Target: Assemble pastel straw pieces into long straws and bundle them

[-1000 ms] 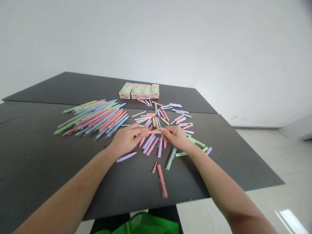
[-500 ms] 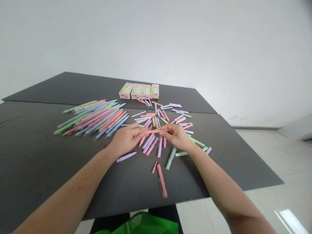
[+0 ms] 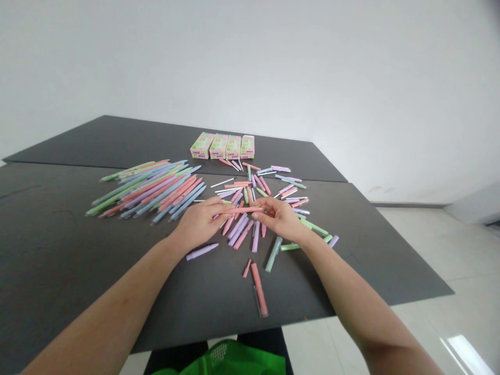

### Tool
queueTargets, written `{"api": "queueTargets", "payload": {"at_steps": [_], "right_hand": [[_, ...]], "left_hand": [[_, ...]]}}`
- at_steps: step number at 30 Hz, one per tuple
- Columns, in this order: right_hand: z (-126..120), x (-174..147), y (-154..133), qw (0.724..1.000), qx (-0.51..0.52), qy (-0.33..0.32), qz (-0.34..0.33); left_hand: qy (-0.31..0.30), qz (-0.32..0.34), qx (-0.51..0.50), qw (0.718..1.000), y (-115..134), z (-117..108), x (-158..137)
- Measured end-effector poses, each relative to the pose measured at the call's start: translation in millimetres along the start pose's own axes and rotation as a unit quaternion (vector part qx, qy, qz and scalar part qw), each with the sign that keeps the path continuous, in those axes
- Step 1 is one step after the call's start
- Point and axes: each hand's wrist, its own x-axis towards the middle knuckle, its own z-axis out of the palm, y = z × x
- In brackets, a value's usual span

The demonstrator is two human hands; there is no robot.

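Between both hands, level above the table, lies a slim coral-pink pen (image 3: 242, 210). My left hand (image 3: 203, 221) is closed around its left part. The fingertips of my right hand (image 3: 279, 217) pinch its right end, which they partly hide. Below and behind the hands are scattered pen parts in pink, purple, green and white, among them a purple barrel (image 3: 255, 237) and a dark green cap piece (image 3: 274, 254). A purple pen part (image 3: 202, 251) rests beside my left wrist. Nearer me lie a pink barrel with a clear clip (image 3: 260, 289) and a short pink tip (image 3: 247, 268).
A big heap of whole pens (image 3: 150, 190) in several colours lies on the left of the dark table (image 3: 58, 260). Several small pink-and-green boxes (image 3: 219, 146) stand in a row at the back. The table's front edge runs close to my lap.
My right fingers have shifted slightly along the pink pen's right end, and more of the pen shows between the hands. My left hand has barely moved.
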Motion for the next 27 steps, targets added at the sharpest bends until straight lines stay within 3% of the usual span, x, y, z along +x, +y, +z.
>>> {"api": "queueTargets", "payload": {"at_steps": [4,14,20,23,27], "right_hand": [[1,0,6,0.999,-0.004,0.035,-0.026],[6,3,2,0.994,0.103,0.031,0.035],[10,5,-2,0.989,0.128,0.043,0.052],[9,6,-1,0.991,0.107,0.059,0.047],[5,10,10,0.989,0.062,0.112,0.068]], "left_hand": [[-0.001,0.015,-0.015,1.0,1,0,0],[0.023,0.015,0.009,1.0,3,3,0],[0.007,0.014,0.027,1.0,3,2,-1],[0.007,-0.013,0.035,0.999,0,-1,0],[0.048,-0.109,0.068,0.991,-22,-9,2]]}}
